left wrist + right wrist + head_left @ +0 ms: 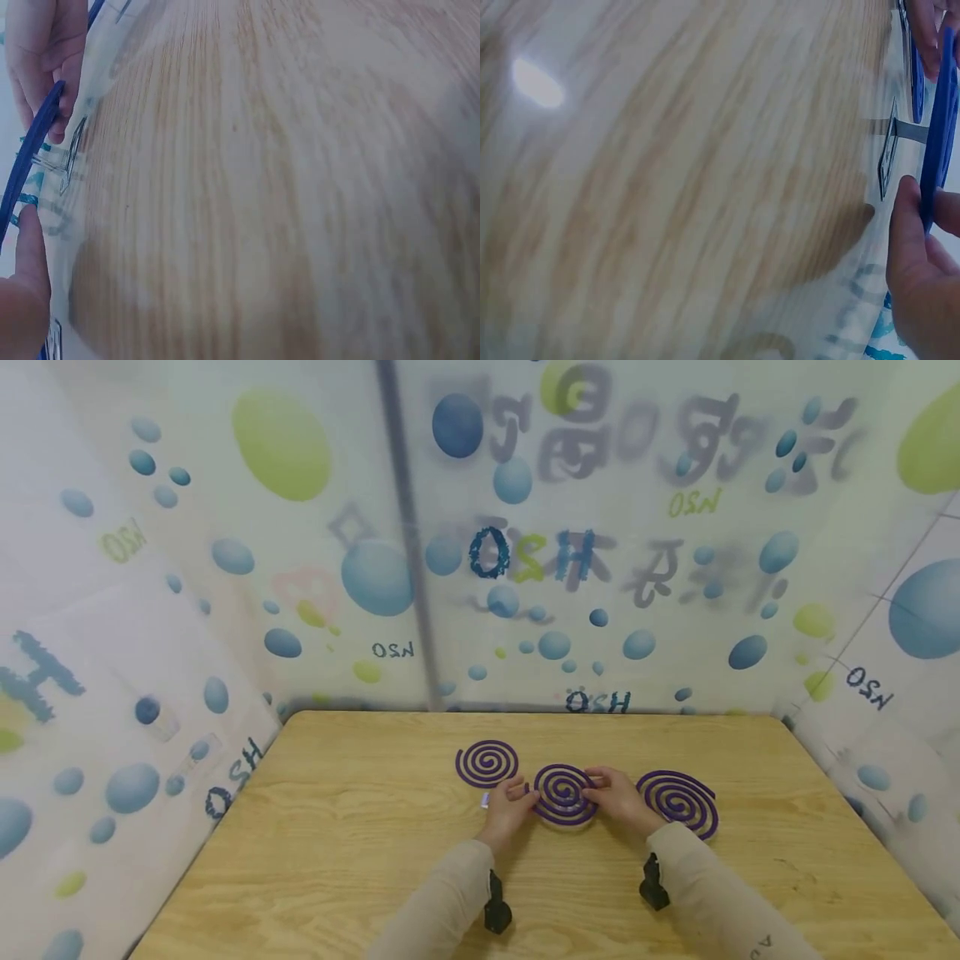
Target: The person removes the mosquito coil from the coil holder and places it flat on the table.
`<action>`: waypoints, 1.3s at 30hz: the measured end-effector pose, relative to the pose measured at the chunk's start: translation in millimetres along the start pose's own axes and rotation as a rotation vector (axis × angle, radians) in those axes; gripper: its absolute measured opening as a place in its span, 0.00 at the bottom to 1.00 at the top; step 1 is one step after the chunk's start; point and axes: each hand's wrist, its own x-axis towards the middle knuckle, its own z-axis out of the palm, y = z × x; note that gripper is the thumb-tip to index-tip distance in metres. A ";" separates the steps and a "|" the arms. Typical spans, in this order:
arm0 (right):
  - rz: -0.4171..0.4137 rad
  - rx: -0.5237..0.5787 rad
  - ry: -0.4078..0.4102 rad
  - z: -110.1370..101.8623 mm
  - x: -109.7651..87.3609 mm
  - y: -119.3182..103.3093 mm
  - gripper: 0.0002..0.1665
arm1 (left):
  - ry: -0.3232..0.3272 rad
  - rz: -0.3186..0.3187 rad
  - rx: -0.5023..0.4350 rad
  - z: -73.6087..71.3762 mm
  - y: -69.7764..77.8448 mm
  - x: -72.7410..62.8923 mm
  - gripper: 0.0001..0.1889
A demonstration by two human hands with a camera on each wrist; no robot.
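A purple mosquito coil (564, 794) is held between both hands, resting over a thin metal stand (887, 154). My left hand (510, 810) has its thumb and fingers at the coil's left edge, by the loose outer end. On the opposite side my right hand (617, 799) pinches the outer ring between thumb and fingers. From the right wrist, the coil (939, 135) appears edge-on, tilted, with the stand's metal tab reaching to it. Only a finger (31, 247) and part of the left hand show in the left wrist view.
Another purple coil (487, 764) is at the back left, with a small whitish piece (485, 800) near it. A third coil (678, 802) sits to the right, partly behind the right forearm. The wooden table (337, 827) meets patterned curtain walls (495, 677).
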 end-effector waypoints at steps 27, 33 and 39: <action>0.081 0.286 -0.019 4.0 -6.7 -1.2 0.21 | -0.004 -0.024 -0.041 9.3 -4.4 -6.1 0.21; 0.097 0.316 -0.001 3.1 -7.6 1.9 0.20 | -0.005 -0.038 -0.041 9.6 -1.9 -6.7 0.22; 0.078 0.367 -0.012 1.1 -8.2 1.1 0.19 | -0.019 -0.039 -0.060 7.6 5.4 -6.8 0.23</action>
